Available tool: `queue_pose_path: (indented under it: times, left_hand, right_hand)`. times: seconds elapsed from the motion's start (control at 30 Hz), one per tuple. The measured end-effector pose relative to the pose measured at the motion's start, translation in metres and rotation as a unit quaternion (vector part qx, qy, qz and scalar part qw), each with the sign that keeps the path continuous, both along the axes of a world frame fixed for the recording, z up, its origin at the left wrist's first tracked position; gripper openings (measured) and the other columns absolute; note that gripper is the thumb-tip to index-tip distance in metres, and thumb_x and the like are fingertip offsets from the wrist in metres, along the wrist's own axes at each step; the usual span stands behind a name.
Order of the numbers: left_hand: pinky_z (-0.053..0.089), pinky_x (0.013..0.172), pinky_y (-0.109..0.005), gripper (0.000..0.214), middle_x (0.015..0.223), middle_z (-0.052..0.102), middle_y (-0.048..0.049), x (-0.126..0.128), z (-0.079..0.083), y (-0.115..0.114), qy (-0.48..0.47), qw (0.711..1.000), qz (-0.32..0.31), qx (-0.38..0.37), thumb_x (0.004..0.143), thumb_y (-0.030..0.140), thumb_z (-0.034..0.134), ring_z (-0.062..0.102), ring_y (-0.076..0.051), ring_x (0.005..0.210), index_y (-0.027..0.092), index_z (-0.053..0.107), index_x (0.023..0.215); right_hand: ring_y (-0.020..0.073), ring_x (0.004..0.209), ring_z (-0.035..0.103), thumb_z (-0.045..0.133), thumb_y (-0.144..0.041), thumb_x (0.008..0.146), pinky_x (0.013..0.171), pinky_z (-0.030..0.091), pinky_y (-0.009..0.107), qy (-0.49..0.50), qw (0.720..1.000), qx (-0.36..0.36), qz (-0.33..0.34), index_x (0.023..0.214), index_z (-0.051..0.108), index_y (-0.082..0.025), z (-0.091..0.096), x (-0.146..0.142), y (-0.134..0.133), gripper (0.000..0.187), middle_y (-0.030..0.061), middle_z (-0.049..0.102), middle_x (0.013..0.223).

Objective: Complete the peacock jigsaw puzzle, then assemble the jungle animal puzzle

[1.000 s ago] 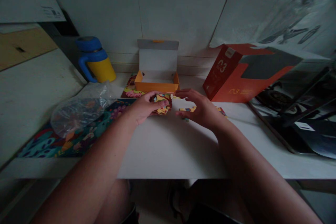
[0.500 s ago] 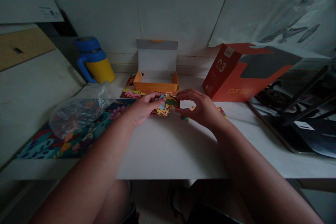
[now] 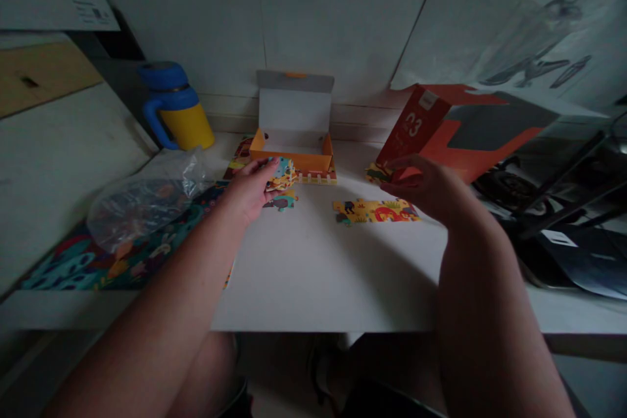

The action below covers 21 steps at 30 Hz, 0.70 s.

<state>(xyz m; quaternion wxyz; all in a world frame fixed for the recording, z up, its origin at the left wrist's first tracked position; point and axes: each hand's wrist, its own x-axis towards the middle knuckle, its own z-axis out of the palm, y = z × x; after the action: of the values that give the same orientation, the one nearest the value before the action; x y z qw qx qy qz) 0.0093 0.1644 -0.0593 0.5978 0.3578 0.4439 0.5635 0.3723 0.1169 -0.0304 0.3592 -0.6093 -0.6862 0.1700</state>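
Note:
My left hand (image 3: 252,186) is closed around a stack of jigsaw puzzle pieces (image 3: 281,172), a light blue one on top. Just below that hand, another puzzle piece (image 3: 283,202) lies flat on the white table. Farther right, my right hand (image 3: 414,183) pinches a single yellow and green puzzle piece (image 3: 377,174) by its edge, in front of the orange-red box. Under it, a strip of joined puzzle pieces (image 3: 377,211) with a red figure rests on the tabletop.
An open orange box (image 3: 292,162) stands at the back on a colourful printed sheet (image 3: 238,160). Left are a blue and yellow jug (image 3: 183,117), a clear plastic bag (image 3: 147,209) and a dark patterned sheet (image 3: 161,251). A large orange-red box (image 3: 416,124) and black equipment (image 3: 563,235) stand right.
My right hand has moved right, away from the left hand, with a yellow and green piece in its fingers. My left hand has drawn left with the stack, and the joined strip is uncovered.

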Motion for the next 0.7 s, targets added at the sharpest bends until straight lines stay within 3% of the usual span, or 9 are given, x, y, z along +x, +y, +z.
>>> queue_pose_path:
  times: [0.1,0.37,0.53,0.7]
  left_hand:
    - [0.065,0.071,-0.033,0.038,0.103,0.077,-0.0067,-0.001,-0.001,0.001,-0.003,1.000,-0.002,0.006,0.077,0.038,0.096,0.073,-0.021,0.088,0.020,0.071,0.099]
    - [0.064,0.071,-0.034,0.033,0.107,0.074,-0.0066,-0.001,0.000,0.001,0.003,1.000,-0.001,-0.005,0.080,0.036,0.093,0.072,-0.021,0.091,0.021,0.071,0.099]
    - [0.065,0.073,-0.036,0.029,0.111,0.074,-0.0087,-0.001,-0.001,0.001,0.010,1.000,-0.005,-0.006,0.082,0.035,0.091,0.073,-0.022,0.092,0.021,0.072,0.099]
    - [0.066,0.072,-0.035,0.031,0.107,0.076,-0.0083,-0.002,-0.001,0.001,0.012,1.000,-0.006,-0.005,0.081,0.036,0.092,0.073,-0.022,0.091,0.020,0.072,0.100]
  right_hand:
    - [0.0288,0.071,0.077,0.088,-0.060,0.077,0.054,0.058,0.034,-0.023,0.999,-0.031,-0.008,0.120,0.071,-0.022,-0.002,0.012,-0.003,0.060,0.0081,0.079,0.083]
    - [0.0239,0.066,0.074,0.086,-0.038,0.083,0.052,0.053,0.029,-0.127,0.979,-0.156,0.013,0.113,0.077,-0.023,-0.020,0.018,0.009,0.035,0.0063,0.081,0.084]
    - [0.0244,0.085,0.078,0.080,-0.032,0.087,0.069,0.060,0.032,-0.179,0.975,-0.116,0.059,0.113,0.079,-0.025,-0.030,0.022,0.012,0.027,0.0074,0.083,0.106]
    - [0.0259,0.088,0.078,0.085,-0.041,0.084,0.068,0.059,0.031,-0.217,0.963,-0.147,0.061,0.119,0.081,-0.027,-0.023,0.019,0.008,0.038,0.0058,0.083,0.110]
